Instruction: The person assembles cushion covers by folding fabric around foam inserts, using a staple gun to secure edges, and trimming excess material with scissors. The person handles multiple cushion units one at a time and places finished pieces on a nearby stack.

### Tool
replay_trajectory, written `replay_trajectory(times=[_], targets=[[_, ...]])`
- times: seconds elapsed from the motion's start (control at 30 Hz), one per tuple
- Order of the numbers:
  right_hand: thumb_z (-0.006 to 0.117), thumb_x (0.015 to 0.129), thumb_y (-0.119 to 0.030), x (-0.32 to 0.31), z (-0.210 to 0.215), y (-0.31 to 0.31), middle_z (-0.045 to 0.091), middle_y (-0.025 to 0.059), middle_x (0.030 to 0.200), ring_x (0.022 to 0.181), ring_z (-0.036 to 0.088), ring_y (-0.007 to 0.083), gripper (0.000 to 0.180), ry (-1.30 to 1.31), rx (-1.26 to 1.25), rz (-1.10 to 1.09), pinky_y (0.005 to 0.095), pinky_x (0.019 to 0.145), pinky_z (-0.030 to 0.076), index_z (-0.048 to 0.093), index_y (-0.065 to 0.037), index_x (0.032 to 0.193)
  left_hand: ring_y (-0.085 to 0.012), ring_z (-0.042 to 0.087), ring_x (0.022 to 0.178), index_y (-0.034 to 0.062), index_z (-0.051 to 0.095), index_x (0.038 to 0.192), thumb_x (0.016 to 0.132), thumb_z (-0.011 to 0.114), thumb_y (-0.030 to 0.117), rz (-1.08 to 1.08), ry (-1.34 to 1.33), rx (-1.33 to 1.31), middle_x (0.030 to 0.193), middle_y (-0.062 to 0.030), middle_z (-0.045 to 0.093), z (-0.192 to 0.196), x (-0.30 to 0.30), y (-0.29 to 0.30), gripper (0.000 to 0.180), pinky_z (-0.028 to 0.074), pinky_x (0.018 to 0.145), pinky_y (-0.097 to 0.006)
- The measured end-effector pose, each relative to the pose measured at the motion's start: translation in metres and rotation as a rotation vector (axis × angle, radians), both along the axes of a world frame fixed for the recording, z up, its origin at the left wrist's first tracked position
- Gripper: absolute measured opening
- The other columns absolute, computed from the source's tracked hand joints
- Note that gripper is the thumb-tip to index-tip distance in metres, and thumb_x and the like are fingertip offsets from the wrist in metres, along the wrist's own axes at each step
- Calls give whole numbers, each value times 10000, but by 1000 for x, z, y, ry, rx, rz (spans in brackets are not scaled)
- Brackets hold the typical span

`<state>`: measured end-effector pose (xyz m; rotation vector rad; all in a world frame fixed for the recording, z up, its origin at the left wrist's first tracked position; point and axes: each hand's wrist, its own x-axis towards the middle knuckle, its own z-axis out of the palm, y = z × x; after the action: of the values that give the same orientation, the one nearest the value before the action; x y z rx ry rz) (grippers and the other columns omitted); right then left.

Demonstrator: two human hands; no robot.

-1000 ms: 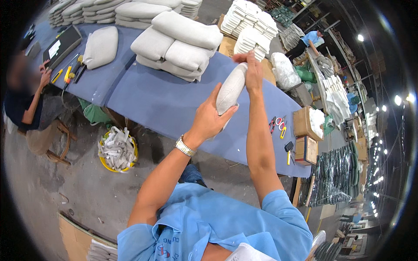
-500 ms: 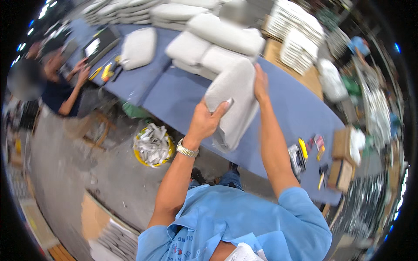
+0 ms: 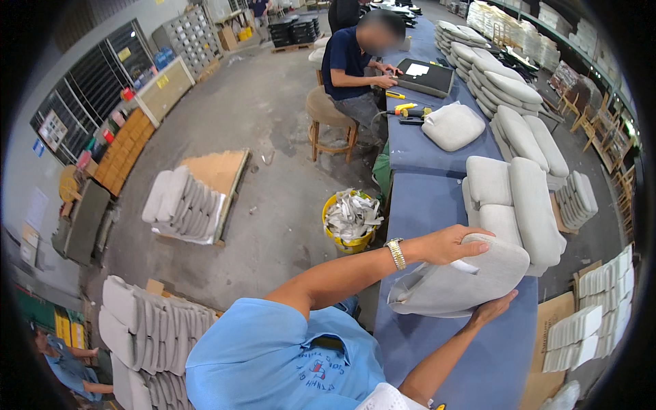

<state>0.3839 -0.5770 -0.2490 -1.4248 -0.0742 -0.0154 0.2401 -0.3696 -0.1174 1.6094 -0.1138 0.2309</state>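
A light grey fabric-covered cushion (image 3: 471, 280) is held tilted above the blue-topped table (image 3: 430, 205). My left hand (image 3: 452, 244), with a metal watch on its wrist, grips the cushion's upper edge, fingers over the top. Under the lower right edge, my right hand (image 3: 493, 309) supports it; part of that hand is hidden behind the cushion. Loose fabric hangs open at the cushion's near left corner. Just beyond it, similar cushions (image 3: 536, 212) lie stacked on the table.
A yellow bucket of fabric scraps (image 3: 352, 217) stands beside the table. A co-worker (image 3: 352, 65) sits farther along, handling a dark panel (image 3: 425, 76). Near them lie a single cushion (image 3: 453, 127) and hand tools (image 3: 410, 113). Stacked cushions (image 3: 181, 201) rest on a floor pallet to the left.
My view has swung left, bringing more of the floor and the co-worker's seat into sight. Both hands still hold the cushion, which has turned and now lies more nearly flat.
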Motion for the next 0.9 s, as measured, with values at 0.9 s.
replay_trajectory(times=[0.9], targets=[[525,1003,-512,-26,-95,-16,582,220,1356,1144,636,353,676,65,93,-341,493,948,563,508,27,1411,-248,615,1221,-18,513,1449,1074,523,421,-371,-95,95,1309,-178,661,6,102,11,577,476,1055,-358]])
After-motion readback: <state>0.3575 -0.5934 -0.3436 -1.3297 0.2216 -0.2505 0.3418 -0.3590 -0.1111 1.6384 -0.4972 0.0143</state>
